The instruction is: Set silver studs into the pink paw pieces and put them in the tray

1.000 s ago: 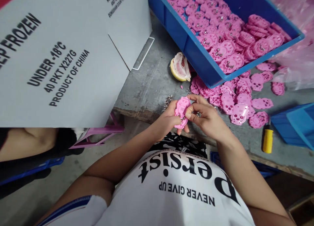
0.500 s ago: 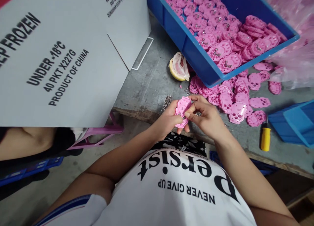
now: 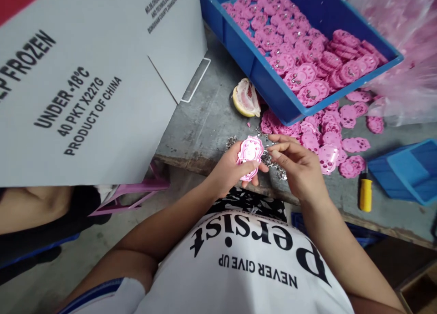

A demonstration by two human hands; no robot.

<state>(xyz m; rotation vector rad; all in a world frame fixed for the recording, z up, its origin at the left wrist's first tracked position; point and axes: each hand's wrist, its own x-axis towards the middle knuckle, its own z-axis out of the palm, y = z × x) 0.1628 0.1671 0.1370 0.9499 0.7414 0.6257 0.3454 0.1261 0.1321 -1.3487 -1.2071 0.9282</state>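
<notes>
My left hand (image 3: 229, 170) holds a pink plastic piece (image 3: 251, 151), a flat part with a scalloped edge and small holes, its thumb across the lower part. Right of it and apart from the piece, my right hand (image 3: 300, 168) hovers at a scatter of small metal parts (image 3: 280, 173). Its thumb and a finger come together in a pinch; whatever is between the tips is too small to make out. Beyond my right hand, more pink pieces (image 3: 310, 141) lie heaped on the table (image 3: 208, 123).
A blue bin (image 3: 273, 93) full of pink pieces stands behind. A piece of cut fruit (image 3: 246, 98) lies beside it. The large white carton (image 3: 102, 86) blocks the left. A yellow-handled screwdriver (image 3: 365, 195) and a small blue bin (image 3: 406, 170) are at the right.
My right hand has left the pink piece and shifted right to the small metal parts. The left hand keeps its hold, with the piece now turned slightly. The view has shifted a little.
</notes>
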